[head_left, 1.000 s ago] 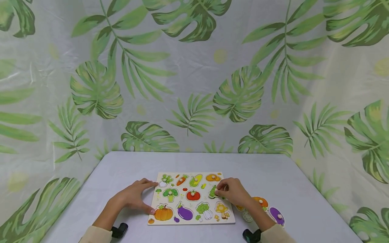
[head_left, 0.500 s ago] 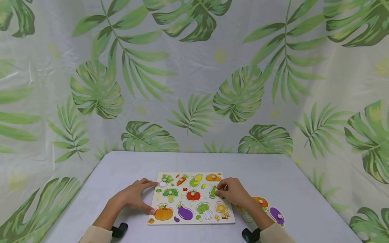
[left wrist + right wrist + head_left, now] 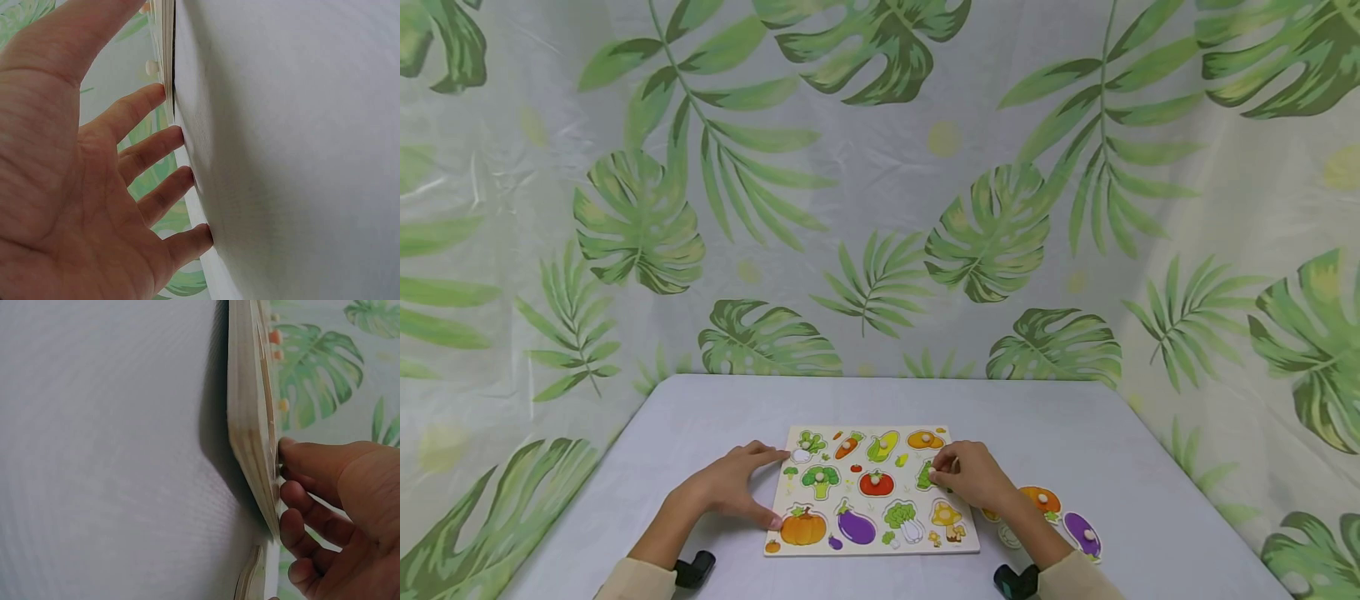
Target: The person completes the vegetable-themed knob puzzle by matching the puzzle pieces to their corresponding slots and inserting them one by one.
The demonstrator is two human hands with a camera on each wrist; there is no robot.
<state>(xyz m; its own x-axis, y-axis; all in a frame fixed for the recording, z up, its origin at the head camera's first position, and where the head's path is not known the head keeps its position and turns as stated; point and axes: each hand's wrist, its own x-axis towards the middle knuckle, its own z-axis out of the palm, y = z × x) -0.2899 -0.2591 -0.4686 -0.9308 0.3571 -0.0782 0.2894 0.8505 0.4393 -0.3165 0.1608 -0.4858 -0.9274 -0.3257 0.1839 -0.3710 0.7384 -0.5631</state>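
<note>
A wooden vegetable puzzle board (image 3: 906, 490) lies flat on the table in the head view. My right hand (image 3: 973, 471) pinches the small knob of a green vegetable puzzle piece (image 3: 923, 477) at the board's right side; fingers cover part of that piece. The left hand (image 3: 726, 483) is spread along the left edge, thumb and index fingertip at the board. In the left wrist view the fingers (image 3: 140, 106) are stretched out, tips at the board's side and the tabletop. Knobbed pieces such as the tomato (image 3: 876, 483), broccoli (image 3: 821, 480) and corn (image 3: 883, 445) sit in the board.
Loose pieces lie right of the board, partly behind the right forearm: a purple eggplant piece (image 3: 1082, 533) and an orange pumpkin piece (image 3: 1041, 498) among them. The table (image 3: 715, 408) has a white cover, and a leaf-patterned curtain (image 3: 880, 208) stands behind it.
The right hand shifts only slightly, still pinching the green piece's knob, and the piece turns a little in its place. My left hand stays put at the board's edge.
</note>
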